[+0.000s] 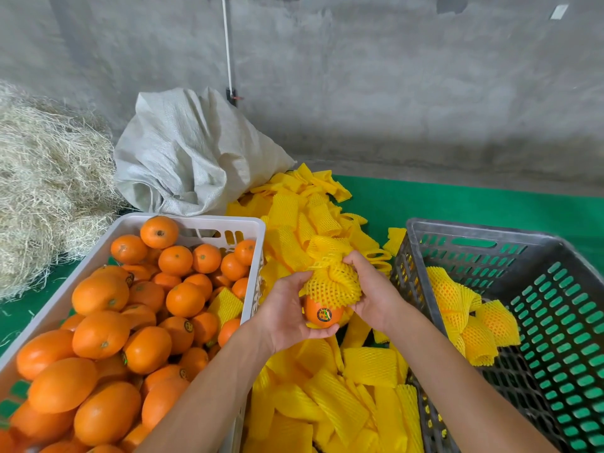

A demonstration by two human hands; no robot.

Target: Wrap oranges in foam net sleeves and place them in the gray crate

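An orange [322,313] with a round dark sticker sits between my two hands, above the pile of sleeves. A yellow foam net sleeve [331,282] covers its upper half; its lower half is bare. My left hand [291,313] cups the orange from below and the left. My right hand [372,295] grips the sleeve on the right side, thumb on top. The gray crate [457,238] stands to the right and holds two wrapped oranges [470,322] near its left wall.
A white crate [253,256] full of loose oranges [137,308] stands on the left. Loose yellow sleeves [327,393] lie heaped between the crates on a green mat [457,201]. Behind are a white woven sack [192,152], a straw heap [42,184] and a concrete wall.
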